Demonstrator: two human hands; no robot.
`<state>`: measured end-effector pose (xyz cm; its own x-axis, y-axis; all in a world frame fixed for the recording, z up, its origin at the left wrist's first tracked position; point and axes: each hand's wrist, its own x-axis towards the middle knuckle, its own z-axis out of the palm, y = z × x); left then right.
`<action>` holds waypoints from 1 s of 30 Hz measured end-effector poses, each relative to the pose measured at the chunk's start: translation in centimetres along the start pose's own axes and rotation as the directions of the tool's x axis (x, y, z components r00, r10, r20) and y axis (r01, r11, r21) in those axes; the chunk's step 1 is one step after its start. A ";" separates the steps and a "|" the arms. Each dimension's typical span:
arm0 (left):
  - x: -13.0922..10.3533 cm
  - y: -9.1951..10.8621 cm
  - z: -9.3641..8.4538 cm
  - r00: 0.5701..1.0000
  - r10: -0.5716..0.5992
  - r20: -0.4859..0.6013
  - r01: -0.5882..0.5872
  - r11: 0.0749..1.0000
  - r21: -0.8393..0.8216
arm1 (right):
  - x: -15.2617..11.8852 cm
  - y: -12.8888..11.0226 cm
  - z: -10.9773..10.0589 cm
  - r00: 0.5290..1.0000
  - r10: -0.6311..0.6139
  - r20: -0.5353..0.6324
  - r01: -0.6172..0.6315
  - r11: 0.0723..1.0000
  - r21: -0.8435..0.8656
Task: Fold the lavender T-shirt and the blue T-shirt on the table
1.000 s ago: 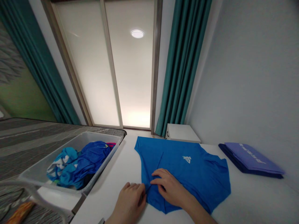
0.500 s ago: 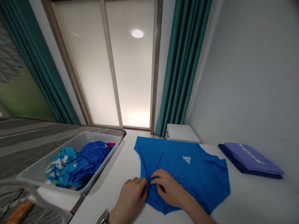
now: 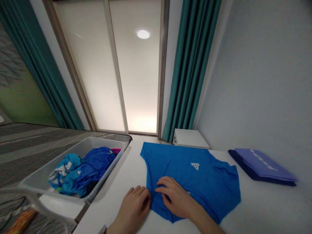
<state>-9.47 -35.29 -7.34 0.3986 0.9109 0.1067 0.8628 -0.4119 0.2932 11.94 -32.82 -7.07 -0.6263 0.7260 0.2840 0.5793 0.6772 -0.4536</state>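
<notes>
A blue T-shirt [image 3: 204,175] with a small white logo lies spread on the white table [image 3: 117,191], its neck side toward the lower edge of the view hard to make out. My left hand [image 3: 136,204] is at the shirt's near left edge, fingers curled together on the cloth there. My right hand [image 3: 174,196] rests on the shirt just to the right, its thumb and fingers apart over the fabric.
A clear plastic bin [image 3: 104,178] of crumpled blue clothes [image 3: 95,165] stands at the left. Folded purple and navy clothes [image 3: 265,165] lie at the right by the wall. Beyond the table is a white cabinet [image 3: 191,138].
My left hand has shifted slightly left and down along the shirt's edge. My right hand has moved a little left. The shirt looks almost the same.
</notes>
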 end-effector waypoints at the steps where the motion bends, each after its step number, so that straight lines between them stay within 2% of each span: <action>1: -0.1 -0.1 0.0 1.000 0.009 -0.004 -0.009 1.000 -0.005 | 0.0 0.0 0.1 1.000 -0.003 0.004 0.003 1.000 -0.003; 6: -0.3 -0.5 -0.1 0.999 0.028 -0.019 -0.029 0.998 -0.046 | -0.1 0.0 0.3 1.000 -0.007 0.012 0.007 1.000 0.005; 11: 0.1 -0.9 -0.3 0.999 0.012 -0.030 -0.014 0.996 -0.092 | 0.0 -0.3 0.2 1.000 -0.013 -0.004 0.013 1.000 0.014; 15: 0.5 -1.1 -1.1 1.000 -0.029 -0.004 0.028 0.994 -0.106 | 0.0 -0.3 0.1 1.000 -0.010 0.004 0.010 1.000 0.023; 19: 0.5 -0.5 -1.6 0.994 -0.093 0.051 0.095 0.995 -0.038 | -0.1 -0.3 0.0 1.000 0.005 0.022 -0.005 0.999 0.039; 24: 0.3 0.4 -1.1 0.995 -0.071 0.069 0.067 0.996 0.057 | -0.1 -0.3 0.3 1.000 0.019 -0.004 -0.018 0.999 0.052; 30: 0.1 -0.1 -1.5 0.991 -0.089 0.096 0.079 0.991 0.110 | -0.2 -0.3 0.4 1.000 0.015 0.000 -0.014 0.999 0.046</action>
<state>-9.99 -35.13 -5.97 0.3479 0.9374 -0.0121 0.9205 -0.3391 0.1942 11.64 -33.20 -7.31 -0.6176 0.7358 0.2778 0.5640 0.6605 -0.4957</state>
